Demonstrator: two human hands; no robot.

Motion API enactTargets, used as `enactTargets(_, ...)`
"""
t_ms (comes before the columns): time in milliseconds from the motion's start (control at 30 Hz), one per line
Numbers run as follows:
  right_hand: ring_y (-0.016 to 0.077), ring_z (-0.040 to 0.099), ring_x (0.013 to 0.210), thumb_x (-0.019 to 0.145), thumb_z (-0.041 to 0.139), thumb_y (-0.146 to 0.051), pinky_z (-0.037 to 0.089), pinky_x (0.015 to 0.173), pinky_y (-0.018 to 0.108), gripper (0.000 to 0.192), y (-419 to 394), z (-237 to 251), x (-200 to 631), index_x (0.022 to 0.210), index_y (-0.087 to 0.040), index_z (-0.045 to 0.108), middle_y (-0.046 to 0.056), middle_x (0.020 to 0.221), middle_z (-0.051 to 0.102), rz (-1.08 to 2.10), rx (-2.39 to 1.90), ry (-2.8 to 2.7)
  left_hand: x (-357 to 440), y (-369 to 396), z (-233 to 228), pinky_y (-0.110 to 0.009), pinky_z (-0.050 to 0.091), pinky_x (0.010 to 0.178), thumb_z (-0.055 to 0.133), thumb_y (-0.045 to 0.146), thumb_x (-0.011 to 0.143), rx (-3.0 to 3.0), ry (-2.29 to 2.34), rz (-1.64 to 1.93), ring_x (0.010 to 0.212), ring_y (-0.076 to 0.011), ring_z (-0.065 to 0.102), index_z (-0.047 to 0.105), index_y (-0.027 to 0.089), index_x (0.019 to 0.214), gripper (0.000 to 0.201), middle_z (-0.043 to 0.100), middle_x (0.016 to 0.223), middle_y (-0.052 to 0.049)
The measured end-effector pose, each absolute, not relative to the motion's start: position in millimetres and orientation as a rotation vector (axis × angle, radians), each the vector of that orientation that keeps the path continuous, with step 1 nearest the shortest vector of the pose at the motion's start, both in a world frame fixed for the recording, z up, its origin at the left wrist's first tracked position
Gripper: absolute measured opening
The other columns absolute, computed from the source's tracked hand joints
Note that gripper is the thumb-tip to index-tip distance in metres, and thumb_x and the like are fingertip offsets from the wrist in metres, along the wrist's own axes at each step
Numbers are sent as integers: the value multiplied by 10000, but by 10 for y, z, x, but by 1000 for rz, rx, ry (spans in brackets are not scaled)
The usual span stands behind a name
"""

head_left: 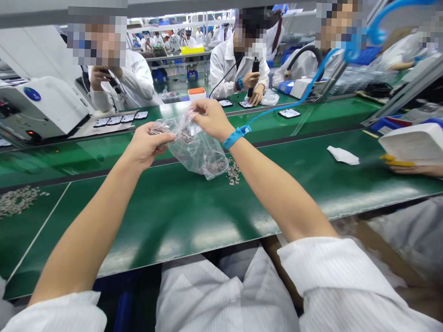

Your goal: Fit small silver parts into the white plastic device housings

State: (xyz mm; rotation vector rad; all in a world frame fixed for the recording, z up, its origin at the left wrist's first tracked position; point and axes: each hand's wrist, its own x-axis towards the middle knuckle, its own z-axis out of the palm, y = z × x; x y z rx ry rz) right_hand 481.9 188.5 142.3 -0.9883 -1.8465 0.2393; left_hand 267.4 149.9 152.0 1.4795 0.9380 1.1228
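Observation:
Both of my hands hold a clear plastic bag [196, 153] above the green work surface [161, 217]. Small metal-looking parts show through the film. My left hand [145, 144] grips the bag's left side, thumb on top, with a clump of parts under the film. With fingers pinched, my right hand [210, 116] holds the bag's upper edge. A blue wrist strap [237, 137] with a coiled blue cord [304, 94] is around my right wrist. Beside the bag's lower right corner lies a small pile of loose metal parts [233, 172].
Another pile of small parts [15, 202] lies at the far left. A crumpled white piece [343, 155] lies on the right, near a white tray [418, 146] with another person's hand at it. Across the line, people in white coats work by flat dark-edged pieces [289, 113] and a white machine [45, 104].

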Motion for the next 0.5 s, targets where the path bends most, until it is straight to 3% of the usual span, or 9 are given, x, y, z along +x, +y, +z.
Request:
enactTargets(200,195,556,867,838,554,-114,452,822,333,108,1881,1504,4820,873,-182,631,33,887,644,182,-1013,-1865,2727,1498,1524,-182,275,400,856,189,543,1471,906,1141,465,-56,438,545,178,701,349,515,594,44)
enactTargets(500,171,504,768,862,533,-141,423,761,308,83,1804,1659,4725,817,-192,581,8,772,569,114,-994,-1924,2656,1460,1561,-183,311,414,841,200,577,1450,864,1115,471,-55,451,556,174,721,321,535,612,40)
